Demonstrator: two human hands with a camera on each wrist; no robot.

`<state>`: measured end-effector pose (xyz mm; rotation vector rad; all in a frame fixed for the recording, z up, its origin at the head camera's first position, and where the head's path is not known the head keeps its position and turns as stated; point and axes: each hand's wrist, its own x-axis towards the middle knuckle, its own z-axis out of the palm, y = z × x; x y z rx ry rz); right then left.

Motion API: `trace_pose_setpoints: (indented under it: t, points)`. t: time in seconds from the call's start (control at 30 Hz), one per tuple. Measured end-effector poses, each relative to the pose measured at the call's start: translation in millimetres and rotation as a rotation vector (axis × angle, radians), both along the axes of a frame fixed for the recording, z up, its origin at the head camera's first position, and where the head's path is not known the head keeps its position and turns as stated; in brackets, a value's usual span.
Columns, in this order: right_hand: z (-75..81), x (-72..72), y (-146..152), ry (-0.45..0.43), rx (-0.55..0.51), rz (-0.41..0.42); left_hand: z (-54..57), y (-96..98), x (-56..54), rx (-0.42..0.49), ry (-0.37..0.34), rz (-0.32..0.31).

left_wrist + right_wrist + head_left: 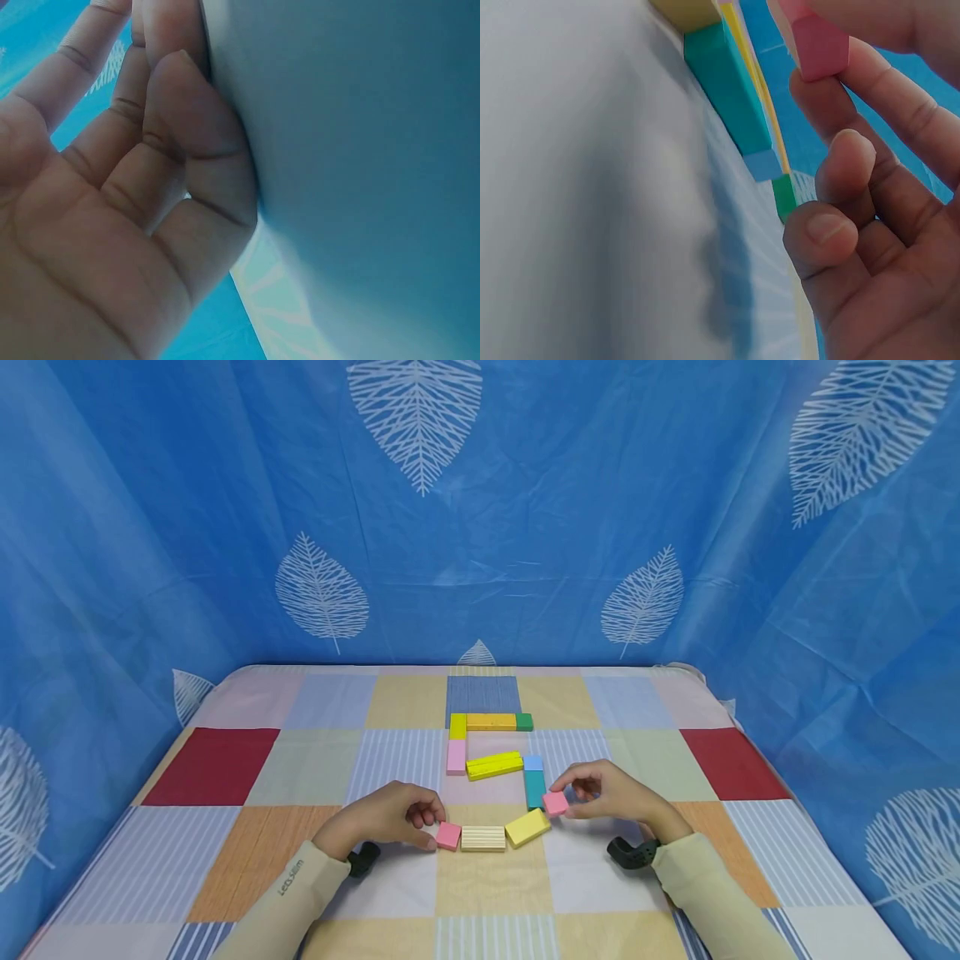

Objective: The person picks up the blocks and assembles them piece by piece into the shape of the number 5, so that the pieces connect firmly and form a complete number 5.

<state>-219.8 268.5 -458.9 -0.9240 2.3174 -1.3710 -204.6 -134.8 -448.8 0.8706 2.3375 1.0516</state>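
A small pink block point(448, 836) lies at the left end of the bottom row, and my left hand point(392, 814) holds it between thumb and forefinger. The left wrist view shows curled fingers point(202, 165) by the cloth, without that block. My right hand point(611, 793) pinches another pink block point(556, 803), seen close up as a pink block point(819, 45) raised off the cloth in the right wrist view. Just left of it stand a teal block point(535, 790) and a yellow block point(528, 828). Between the yellow block and the left pink one sits a ridged cream block point(483, 838).
Farther back, a light blue block point(533, 762) adjoins the teal one. Bright yellow sticks point(494, 766) lie slanted beside it. A light pink block point(456, 757), a yellow-green block point(458, 726), an orange block point(491, 722) and a green block point(524, 722) form a corner on the patchwork cloth point(300, 768).
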Motion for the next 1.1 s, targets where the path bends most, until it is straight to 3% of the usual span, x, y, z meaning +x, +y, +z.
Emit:
trace_pose_setpoints:
  t: [0.53, 1.1]
  points:
    - [4.4, -4.3, -28, 0.06, 0.026, -0.012, 1.9, 0.3, 1.3, -0.003, -0.007, 0.011]
    - [7.6, -6.0, -60, 0.055, 0.025, -0.033, 0.3, 0.4, -0.1, -0.01, 0.002, 0.01]
